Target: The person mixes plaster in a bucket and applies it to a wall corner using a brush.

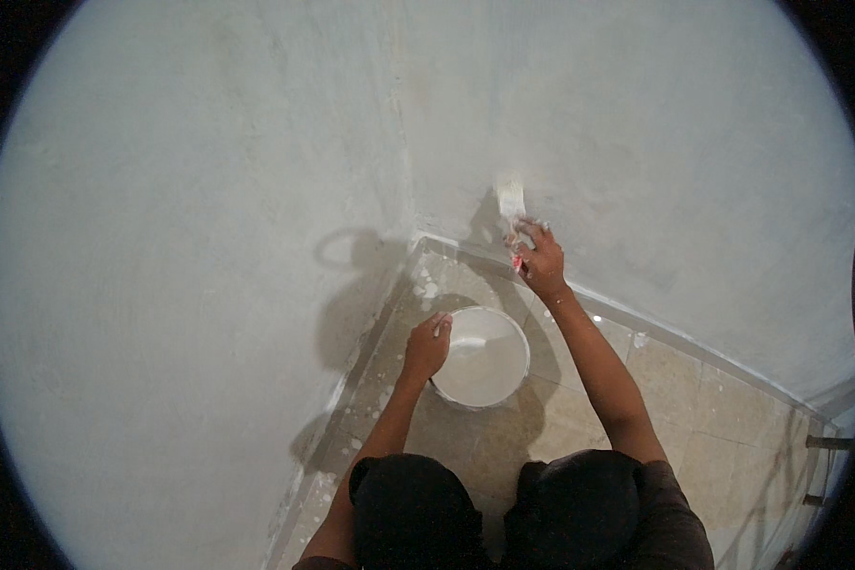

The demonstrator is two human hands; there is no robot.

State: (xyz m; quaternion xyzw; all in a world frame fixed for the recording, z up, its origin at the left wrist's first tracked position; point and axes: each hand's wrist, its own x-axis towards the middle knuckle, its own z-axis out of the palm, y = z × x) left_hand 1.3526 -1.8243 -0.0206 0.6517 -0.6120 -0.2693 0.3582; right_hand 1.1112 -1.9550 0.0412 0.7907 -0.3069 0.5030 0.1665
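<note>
The right hand (pixel 541 264) grips a flat, pale-bristled, red-handled brush (pixel 511 199), pointing up against the grey wall (pixel 655 142); lower left, the left hand (pixel 427 350) holds a round white bucket (pixel 528 363).

White-spotted beige tile floor (pixel 712 408)

Indoor room, building type not determinable: pale walls (pixel 209 237) meet at upper centre; white-spotted floor tiles (pixel 674 389) and a white bucket (pixel 525 353) occupy the lower half.
</note>
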